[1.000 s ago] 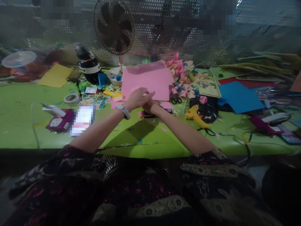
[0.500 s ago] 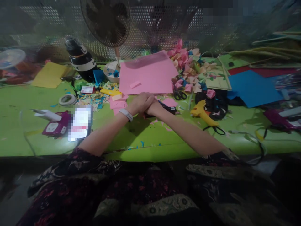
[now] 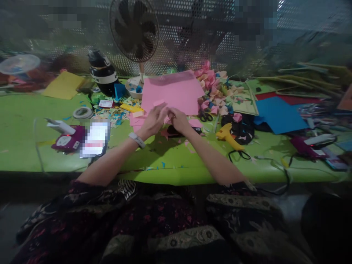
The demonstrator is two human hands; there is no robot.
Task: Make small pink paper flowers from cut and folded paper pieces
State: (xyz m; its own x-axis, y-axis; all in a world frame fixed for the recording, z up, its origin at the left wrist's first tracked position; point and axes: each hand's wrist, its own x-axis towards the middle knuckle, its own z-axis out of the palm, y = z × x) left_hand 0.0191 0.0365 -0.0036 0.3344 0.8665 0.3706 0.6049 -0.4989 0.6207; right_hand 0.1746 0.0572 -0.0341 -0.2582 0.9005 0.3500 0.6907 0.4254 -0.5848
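My left hand [image 3: 153, 121], with a white band on its wrist, hovers over the green table [image 3: 24, 121]. Its fingers are stretched out towards the near edge of a large pink sheet [image 3: 176, 91]. My right hand [image 3: 179, 120] is just to its right, fingers curled inward towards the left fingertips. What they pinch, if anything, is too small to make out. Small pink paper pieces [image 3: 136, 120] lie beside the hands. A flat black object [image 3: 176, 131] lies under the right wrist.
A desk fan [image 3: 134, 29] and a black bottle [image 3: 103, 73] stand behind the pink sheet. Scissors [image 3: 205, 116], a yellow glue gun [image 3: 228, 134], folded paper flowers [image 3: 214, 88] and a blue sheet [image 3: 277, 113] lie right. A tape roll [image 3: 82, 112] and paper scraps lie left.
Half a second ago my hands were clasped together low on the table. They have come apart and moved up to the pink sheet's edge, left fingers stretched out.
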